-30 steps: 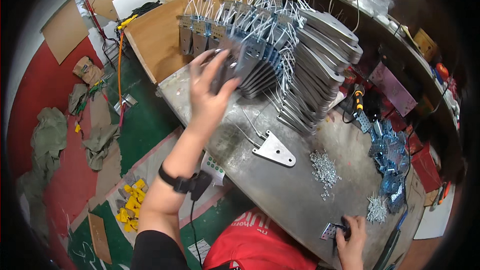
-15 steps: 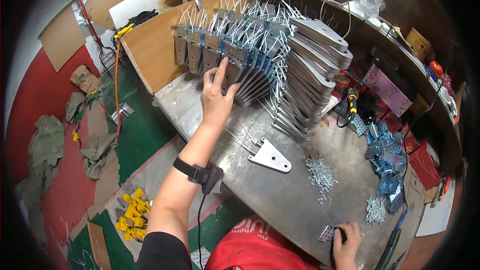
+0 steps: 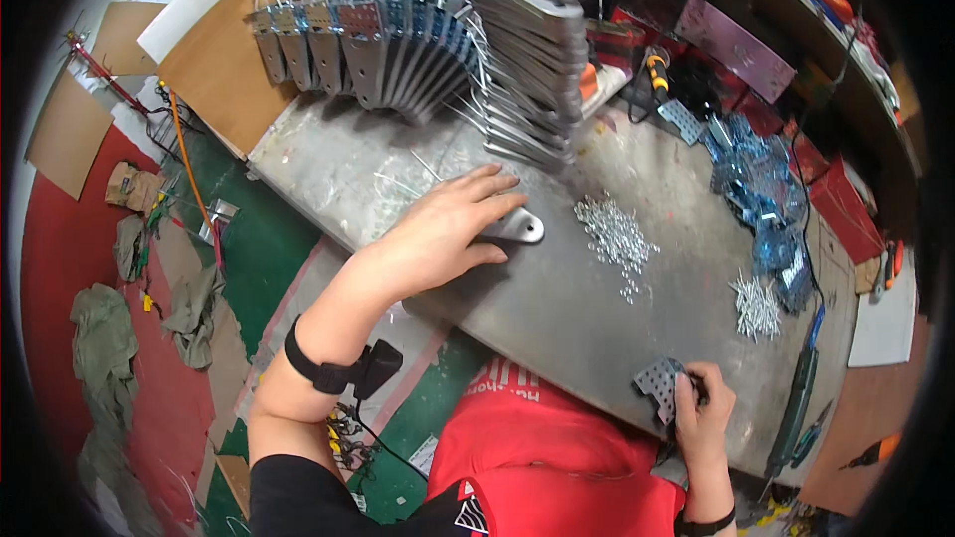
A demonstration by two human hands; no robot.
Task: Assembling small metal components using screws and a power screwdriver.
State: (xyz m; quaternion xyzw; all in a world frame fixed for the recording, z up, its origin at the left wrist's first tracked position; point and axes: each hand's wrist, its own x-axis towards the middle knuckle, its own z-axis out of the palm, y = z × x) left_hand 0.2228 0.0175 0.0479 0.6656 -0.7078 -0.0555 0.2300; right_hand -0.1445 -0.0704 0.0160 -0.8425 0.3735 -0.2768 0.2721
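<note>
My left hand [image 3: 448,224] reaches over a grey, roughly triangular metal plate [image 3: 525,228] on the metal-topped table, its fingers stretched and thumb apart. The hand covers most of the plate; only the rounded tip with a hole shows, and white wires [image 3: 400,182] stick out behind. Whether the fingers touch the plate, I cannot tell. Near the front edge, my right hand [image 3: 704,410] is closed on a small perforated metal bracket [image 3: 657,386]. Between the hands lies a heap of small shiny nuts [image 3: 615,237], with a pile of screws [image 3: 757,306] farther right.
A tall stack of metal plates [image 3: 532,60] stands at the back, beside a row of wired plates with brackets [image 3: 363,50]. Blue-filmed brackets [image 3: 751,184] heap up at the right. A dark green power screwdriver [image 3: 796,398] lies by the right edge, near a red box [image 3: 846,209].
My left hand has left the row of wired plates and come down over the single plate. My right hand has lifted the bracket slightly. The whole view has shifted.
</note>
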